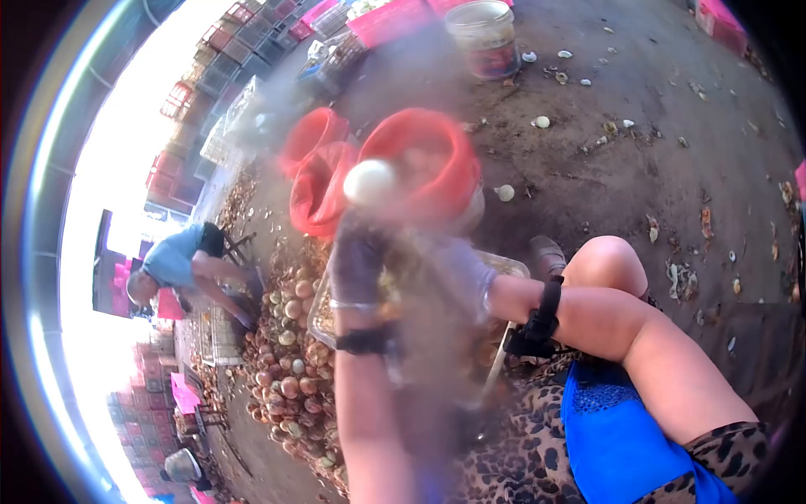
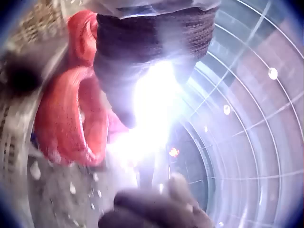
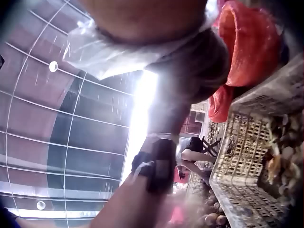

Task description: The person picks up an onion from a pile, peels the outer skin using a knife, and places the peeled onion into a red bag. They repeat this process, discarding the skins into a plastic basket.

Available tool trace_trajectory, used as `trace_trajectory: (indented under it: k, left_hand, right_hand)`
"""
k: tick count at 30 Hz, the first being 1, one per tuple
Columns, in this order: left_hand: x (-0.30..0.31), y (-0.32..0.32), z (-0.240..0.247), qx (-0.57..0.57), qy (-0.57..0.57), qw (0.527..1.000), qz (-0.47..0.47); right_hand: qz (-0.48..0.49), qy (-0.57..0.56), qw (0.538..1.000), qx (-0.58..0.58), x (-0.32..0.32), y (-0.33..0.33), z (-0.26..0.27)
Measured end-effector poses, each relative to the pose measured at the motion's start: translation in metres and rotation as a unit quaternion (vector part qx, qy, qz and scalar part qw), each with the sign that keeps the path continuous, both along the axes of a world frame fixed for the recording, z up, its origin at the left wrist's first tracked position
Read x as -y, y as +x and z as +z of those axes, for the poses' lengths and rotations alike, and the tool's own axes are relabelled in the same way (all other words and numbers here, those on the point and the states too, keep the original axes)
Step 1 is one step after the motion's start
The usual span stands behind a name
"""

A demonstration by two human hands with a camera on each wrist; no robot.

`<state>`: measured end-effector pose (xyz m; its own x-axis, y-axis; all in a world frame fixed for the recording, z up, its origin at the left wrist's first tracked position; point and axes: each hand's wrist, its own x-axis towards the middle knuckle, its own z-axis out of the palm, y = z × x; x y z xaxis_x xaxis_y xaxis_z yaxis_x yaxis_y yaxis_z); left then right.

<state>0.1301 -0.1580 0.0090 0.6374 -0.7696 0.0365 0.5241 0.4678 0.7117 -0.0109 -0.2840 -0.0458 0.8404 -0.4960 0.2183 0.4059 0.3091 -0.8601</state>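
A white peeled onion (image 1: 369,183) is at the fingertips of my left hand (image 1: 357,265), in front of the red mesh bag (image 1: 464,155) that lines a bucket. That hand wears a dark knitted glove with clear plastic at the cuff. My right hand (image 1: 460,270), gloved and blurred, reaches in close beside the left; what it holds I cannot tell. In the left wrist view, glare whites out the space below the left glove (image 2: 152,42), and curled fingers (image 2: 156,209) show at the bottom. Beneath both hands lies a plastic crate (image 3: 244,147) with onion scraps.
Two more red bags (image 1: 323,189) stand beside the lined bucket. A heap of unpeeled onions (image 1: 294,386) spreads left of the crate. Another person (image 1: 172,260) bends over farther left. A white bucket (image 1: 483,38) stands at the back, and peel scraps (image 1: 684,281) litter the floor.
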Motion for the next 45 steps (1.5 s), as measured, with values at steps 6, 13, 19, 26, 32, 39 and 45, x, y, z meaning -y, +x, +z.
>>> trace_trajectory:
  k: [6, 13, 19, 26, 32, 39, 45]
  left_hand:
    - [-0.15, -0.018, 0.047, 0.076, 0.108, 0.975, 0.177]
    - [-0.507, -0.213, -0.077, -0.088, 0.24, 0.791, 0.557]
    - [-0.585, -0.379, -0.212, -0.299, 0.325, 0.622, 0.647]
    - [-0.543, -0.306, -0.283, 0.027, 0.745, 0.531, 0.404]
    - [-0.498, -0.224, -0.282, -0.052, 0.851, 0.473, 0.222]
    - [-0.497, -0.292, -0.347, -0.306, 0.376, 0.739, 0.469]
    - [-0.461, -0.271, -0.272, -0.008, 0.204, 0.881, 0.427]
  right_hand:
    - [0.114, -0.018, 0.993, -0.036, 0.003, 0.009, -0.012]
    - [0.193, -0.059, 0.97, -0.134, -0.029, 0.003, -0.033]
    - [0.282, -0.216, 0.85, -0.388, -0.058, -0.019, -0.036]
    - [0.295, -0.355, 0.762, -0.454, -0.118, -0.021, -0.007]
    - [0.266, -0.369, 0.731, -0.509, -0.123, -0.033, -0.005]
    - [0.288, -0.346, 0.727, -0.519, -0.116, -0.047, -0.009]
    - [0.312, -0.328, 0.747, -0.486, -0.137, -0.039, 0.038]
